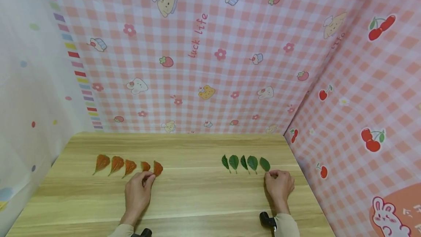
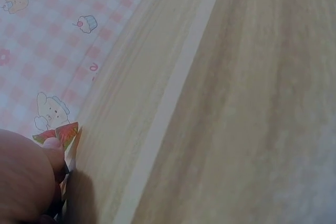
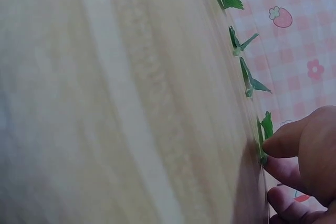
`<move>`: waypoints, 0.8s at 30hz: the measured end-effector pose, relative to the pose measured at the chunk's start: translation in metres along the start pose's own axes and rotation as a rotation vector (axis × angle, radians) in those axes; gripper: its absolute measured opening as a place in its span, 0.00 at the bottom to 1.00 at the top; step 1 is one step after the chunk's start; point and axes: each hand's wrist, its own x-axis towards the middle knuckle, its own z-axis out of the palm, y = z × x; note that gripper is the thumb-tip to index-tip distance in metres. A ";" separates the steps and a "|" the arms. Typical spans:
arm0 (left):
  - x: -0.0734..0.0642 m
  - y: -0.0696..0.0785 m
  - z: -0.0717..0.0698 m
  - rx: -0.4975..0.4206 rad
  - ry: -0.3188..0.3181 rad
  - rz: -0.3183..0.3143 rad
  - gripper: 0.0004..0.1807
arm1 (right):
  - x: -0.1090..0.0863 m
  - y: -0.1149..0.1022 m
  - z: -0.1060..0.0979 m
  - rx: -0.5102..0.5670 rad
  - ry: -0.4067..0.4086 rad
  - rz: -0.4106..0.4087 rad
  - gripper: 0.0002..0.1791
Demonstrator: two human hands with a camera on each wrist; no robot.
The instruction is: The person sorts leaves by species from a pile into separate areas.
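Several orange-red leaves form a row on the left of the wooden table, among them an outer leaf (image 1: 102, 162). My left hand (image 1: 137, 191) pinches the lower end of the rightmost orange leaf (image 1: 158, 168) between thumb and forefinger; its red tip (image 2: 67, 132) shows past the thumb in the left wrist view. On the right, several green leaves, one of them a broad leaf (image 1: 252, 162), lie in a similar row. With thumb and forefinger, my right hand (image 1: 279, 186) pinches the stem end of the rightmost green leaf (image 1: 264, 164). Its stem is mostly hidden by the fingertips.
The pale wooden table (image 1: 194, 193) extends between the two rows. A pink checked cloth (image 1: 184, 46) hangs behind it, a similar cloth with cherries (image 1: 355, 112) stands at the right, and a white dotted cloth (image 1: 39, 83) at the left.
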 end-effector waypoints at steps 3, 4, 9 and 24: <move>0.000 0.000 -0.001 0.000 0.008 0.001 0.03 | 0.000 0.000 0.001 -0.002 -0.008 -0.002 0.08; 0.001 0.001 -0.002 0.002 0.007 -0.002 0.04 | 0.000 0.000 0.001 -0.001 -0.010 -0.002 0.08; 0.001 0.001 -0.005 0.001 0.005 -0.028 0.05 | -0.001 -0.003 0.000 0.009 -0.028 -0.008 0.08; -0.020 0.015 -0.017 0.009 -0.030 0.017 0.09 | -0.029 -0.025 -0.016 0.072 -0.121 -0.037 0.25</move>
